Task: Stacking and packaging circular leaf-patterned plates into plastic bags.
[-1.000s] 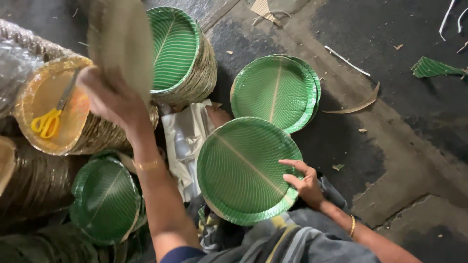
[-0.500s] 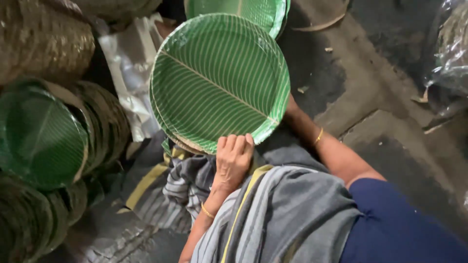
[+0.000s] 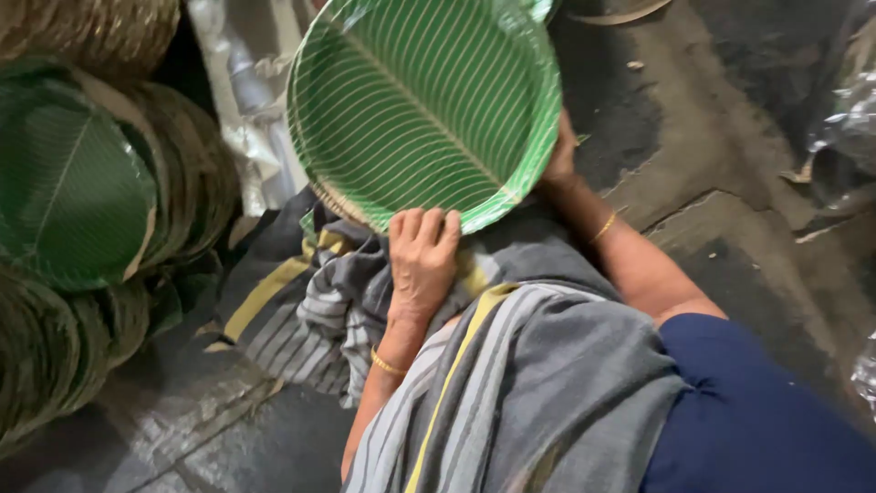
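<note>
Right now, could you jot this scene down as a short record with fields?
Held item: green leaf-patterned plates, a small stack, tilted
Left hand: grip on the stack's near rim, fingers curled over the edge
Right hand: at the stack's far-right rim, mostly hidden behind it
Lap: grey striped cloth
Left side: plate stacks lying sideways
Ground: dark floor

Green leaf-veined plate (image 3: 424, 100) w/ pale stripes; grey-yellow striped cloth (image 3: 511, 383)

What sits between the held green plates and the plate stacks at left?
In the head view, crumpled silvery plastic sheet lies between the green plates and the stacks.
</note>
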